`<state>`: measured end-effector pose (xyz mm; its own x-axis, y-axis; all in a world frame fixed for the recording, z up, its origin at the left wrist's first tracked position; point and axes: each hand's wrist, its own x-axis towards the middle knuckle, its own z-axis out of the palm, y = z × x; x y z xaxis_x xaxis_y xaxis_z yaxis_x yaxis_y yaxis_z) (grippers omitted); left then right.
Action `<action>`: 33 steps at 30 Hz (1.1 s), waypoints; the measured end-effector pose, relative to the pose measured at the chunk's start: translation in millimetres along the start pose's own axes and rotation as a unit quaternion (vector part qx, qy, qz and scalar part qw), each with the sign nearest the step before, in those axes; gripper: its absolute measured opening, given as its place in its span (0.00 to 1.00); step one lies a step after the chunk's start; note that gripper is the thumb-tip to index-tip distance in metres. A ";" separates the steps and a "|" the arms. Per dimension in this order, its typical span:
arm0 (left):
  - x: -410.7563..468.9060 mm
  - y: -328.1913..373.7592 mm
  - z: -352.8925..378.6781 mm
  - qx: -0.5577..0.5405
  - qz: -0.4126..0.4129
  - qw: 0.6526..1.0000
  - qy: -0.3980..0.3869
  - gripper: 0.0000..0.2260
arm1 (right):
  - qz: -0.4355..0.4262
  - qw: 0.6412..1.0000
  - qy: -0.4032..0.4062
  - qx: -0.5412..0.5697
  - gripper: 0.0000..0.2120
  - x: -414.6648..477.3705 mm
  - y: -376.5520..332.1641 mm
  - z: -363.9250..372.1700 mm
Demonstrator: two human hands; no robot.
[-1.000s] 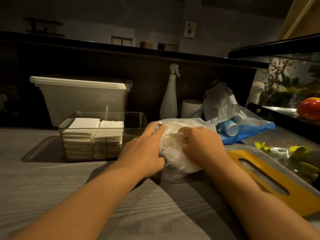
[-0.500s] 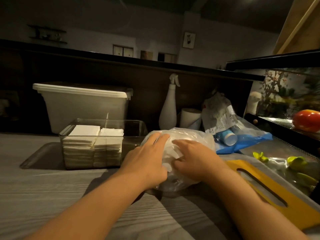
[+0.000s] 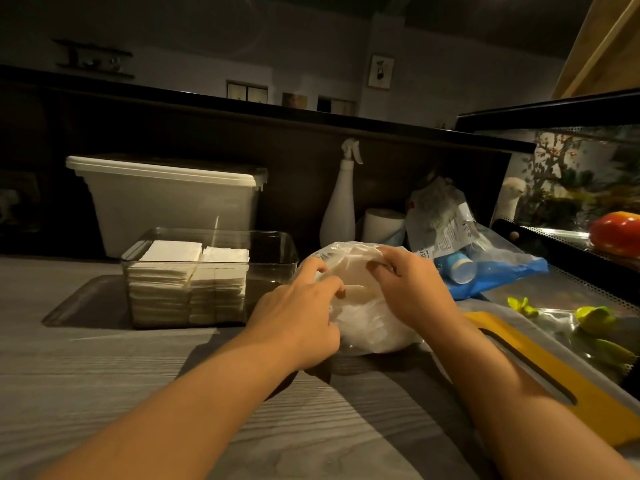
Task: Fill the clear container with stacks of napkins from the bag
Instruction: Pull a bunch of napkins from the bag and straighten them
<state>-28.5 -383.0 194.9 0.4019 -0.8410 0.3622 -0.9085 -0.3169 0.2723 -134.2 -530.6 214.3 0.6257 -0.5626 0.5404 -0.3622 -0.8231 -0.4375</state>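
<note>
2 things worry us here: the thin plastic and the loose paper inside it. Our left hand [image 3: 298,317] and right hand [image 3: 405,289] both have curled fingers pinching the film at the top of the bag [image 3: 377,334], the left on the near-left side of the mouth and the right on the upper right, and we judge that we are working the mouth open. If we pull the 2 sides apart too hard, the film could tear and let the napkins [image 3: 353,278] slump onto the counter [image 3: 104,375]. If we drag a stack out by 1 corner, it could fan out and no longer sit square. The bag lies on the counter just right of the clear container [image 3: 273,252], near enough that a sliding bag or a careless wrist could knock its right wall. Inside the bag the napkins show only as a pale white mass through crinkled plastic, so we cannot tell how they are stacked or how many are there. The container sits left of centre, see-through, with 2 white napkin stacks [image 3: 173,268] side by side against its left end and reaching close to the rim. Its right part looks bare, so we judge the filling only partly done.
</note>
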 end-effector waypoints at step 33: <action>4.7 -11.3 -24.0 -0.357 -0.055 0.932 0.038 0.19 | -0.129 0.958 -0.080 0.241 0.09 -11.7 -3.8 -14.8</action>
<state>-13.6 -372.9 214.9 0.5189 -0.7792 0.3515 -0.5643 -0.0034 0.8256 -150.4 -522.1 220.3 0.7632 -0.2939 0.5754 0.1568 -0.7796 -0.6063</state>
